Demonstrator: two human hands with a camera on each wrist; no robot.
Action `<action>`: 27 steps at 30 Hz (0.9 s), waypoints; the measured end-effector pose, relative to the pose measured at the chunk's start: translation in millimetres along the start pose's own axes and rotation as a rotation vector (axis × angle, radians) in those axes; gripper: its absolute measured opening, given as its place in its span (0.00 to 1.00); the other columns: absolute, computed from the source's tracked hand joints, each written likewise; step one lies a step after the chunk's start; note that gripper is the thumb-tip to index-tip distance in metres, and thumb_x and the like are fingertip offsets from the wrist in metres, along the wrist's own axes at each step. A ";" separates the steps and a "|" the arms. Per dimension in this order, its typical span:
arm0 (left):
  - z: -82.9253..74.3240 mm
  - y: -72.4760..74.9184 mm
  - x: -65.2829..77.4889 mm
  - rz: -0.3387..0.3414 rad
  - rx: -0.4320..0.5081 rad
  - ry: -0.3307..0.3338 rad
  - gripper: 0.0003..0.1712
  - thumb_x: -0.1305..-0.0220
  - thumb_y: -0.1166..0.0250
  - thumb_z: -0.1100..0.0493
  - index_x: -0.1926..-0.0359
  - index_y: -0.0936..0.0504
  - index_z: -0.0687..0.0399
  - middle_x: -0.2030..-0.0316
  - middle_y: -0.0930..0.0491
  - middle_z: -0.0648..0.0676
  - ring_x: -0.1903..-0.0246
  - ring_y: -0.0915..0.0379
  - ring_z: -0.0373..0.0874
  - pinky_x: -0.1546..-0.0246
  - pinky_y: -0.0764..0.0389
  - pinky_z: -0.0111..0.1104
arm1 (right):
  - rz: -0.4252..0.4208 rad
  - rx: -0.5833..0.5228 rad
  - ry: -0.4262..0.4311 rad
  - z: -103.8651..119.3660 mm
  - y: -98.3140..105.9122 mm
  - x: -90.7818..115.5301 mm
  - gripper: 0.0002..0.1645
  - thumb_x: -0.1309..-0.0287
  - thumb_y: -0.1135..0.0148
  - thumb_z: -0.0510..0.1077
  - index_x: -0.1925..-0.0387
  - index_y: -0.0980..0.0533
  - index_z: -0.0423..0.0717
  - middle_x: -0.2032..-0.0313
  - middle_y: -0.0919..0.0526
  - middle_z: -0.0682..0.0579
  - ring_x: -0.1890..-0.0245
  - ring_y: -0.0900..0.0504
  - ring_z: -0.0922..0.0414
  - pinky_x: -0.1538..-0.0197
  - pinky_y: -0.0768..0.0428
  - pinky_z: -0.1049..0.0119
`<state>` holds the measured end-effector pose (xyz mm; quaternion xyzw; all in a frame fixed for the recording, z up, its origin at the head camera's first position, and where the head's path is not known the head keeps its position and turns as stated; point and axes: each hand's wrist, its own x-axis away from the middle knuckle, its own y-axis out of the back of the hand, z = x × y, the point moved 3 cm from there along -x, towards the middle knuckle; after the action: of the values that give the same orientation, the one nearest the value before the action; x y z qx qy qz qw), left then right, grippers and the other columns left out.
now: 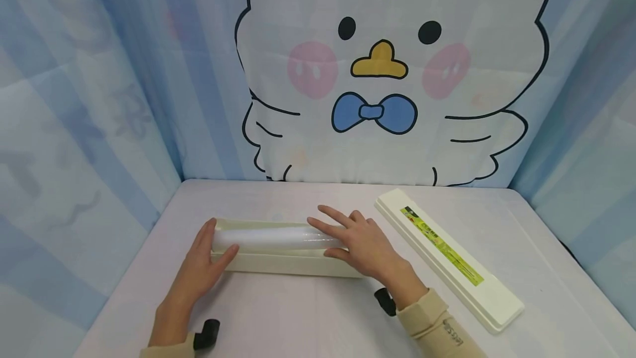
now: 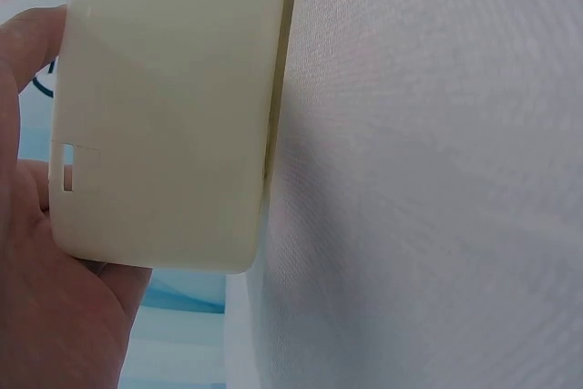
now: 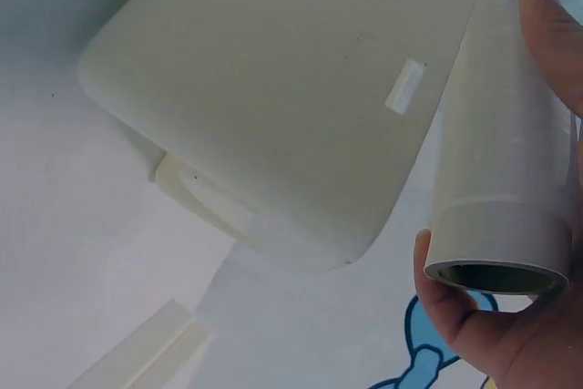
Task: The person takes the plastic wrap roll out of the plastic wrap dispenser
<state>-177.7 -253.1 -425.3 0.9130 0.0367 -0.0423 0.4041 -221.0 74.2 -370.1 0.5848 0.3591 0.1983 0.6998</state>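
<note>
Left hand [image 1: 197, 270] grips box [image 1: 298, 264] at left end, seemingly steadying it; right hand [image 1: 369, 246] holds roll [image 1: 278, 238] by right end, likely for control; lid [image 1: 449, 259] lies aside

Wrist-cam L hand [image 2: 59, 307] cropped, label txt [image 1: 442, 246] blurry

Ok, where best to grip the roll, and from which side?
Probably round the roll near its right end, from above: it is a round tube, and that end sits above the rim of the box, where the right hand holds it.
</note>
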 end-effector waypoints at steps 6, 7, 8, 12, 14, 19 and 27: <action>0.9 0.5 0.6 0.002 0.001 0.009 0.52 0.27 0.40 0.42 0.24 0.55 0.73 0.25 0.54 0.74 0.27 0.58 0.70 0.30 0.50 0.61 | -0.001 0.028 0.080 -0.2 2.3 0.4 0.40 0.40 0.29 0.55 0.27 0.32 0.69 0.26 0.35 0.61 0.64 0.29 0.56 0.68 0.31 0.66; 0.8 0.5 0.8 0.002 -0.001 0.010 0.52 0.27 0.40 0.42 0.24 0.55 0.72 0.25 0.54 0.74 0.27 0.57 0.70 0.30 0.50 0.61 | 0.006 0.028 0.087 0.1 2.8 0.4 0.39 0.40 0.29 0.55 0.28 0.31 0.70 0.27 0.35 0.61 0.65 0.30 0.57 0.68 0.32 0.67; 0.6 0.6 1.0 0.001 -0.001 0.010 0.52 0.27 0.40 0.42 0.24 0.55 0.72 0.25 0.54 0.74 0.27 0.57 0.70 0.30 0.50 0.61 | 0.014 0.032 0.094 0.4 3.2 0.4 0.38 0.39 0.30 0.54 0.28 0.31 0.70 0.27 0.34 0.62 0.66 0.32 0.57 0.69 0.33 0.67; -1.2 1.6 1.9 -0.006 -0.001 0.009 0.52 0.27 0.40 0.42 0.23 0.55 0.72 0.25 0.54 0.74 0.26 0.57 0.70 0.30 0.50 0.61 | 0.064 0.030 0.100 0.8 4.1 0.7 0.36 0.36 0.33 0.54 0.28 0.31 0.71 0.29 0.32 0.62 0.67 0.33 0.59 0.69 0.35 0.69; -1.5 1.7 1.4 -0.007 0.003 0.006 0.52 0.27 0.40 0.42 0.23 0.55 0.72 0.25 0.54 0.73 0.26 0.57 0.70 0.30 0.50 0.61 | 0.092 0.024 0.094 0.6 3.8 1.0 0.35 0.34 0.34 0.54 0.28 0.32 0.71 0.29 0.31 0.62 0.67 0.33 0.59 0.69 0.35 0.69; -1.0 1.7 -0.1 -0.011 0.003 0.008 0.52 0.27 0.40 0.42 0.23 0.55 0.71 0.25 0.54 0.73 0.26 0.57 0.69 0.29 0.50 0.60 | 0.133 0.016 0.088 1.1 4.7 0.2 0.34 0.32 0.36 0.54 0.27 0.33 0.72 0.32 0.27 0.61 0.65 0.32 0.58 0.67 0.32 0.69; 0.8 1.0 0.1 -0.001 0.002 0.017 0.52 0.27 0.40 0.41 0.23 0.55 0.72 0.25 0.55 0.73 0.26 0.58 0.69 0.29 0.51 0.60 | 0.158 0.072 0.092 3.7 5.5 -3.4 0.34 0.31 0.37 0.52 0.27 0.34 0.71 0.35 0.25 0.60 0.52 0.24 0.53 0.57 0.24 0.57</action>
<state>-177.5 -254.3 -425.1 0.9137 0.0405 -0.0350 0.4028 -219.8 70.7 -363.7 0.6264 0.3505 0.2665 0.6432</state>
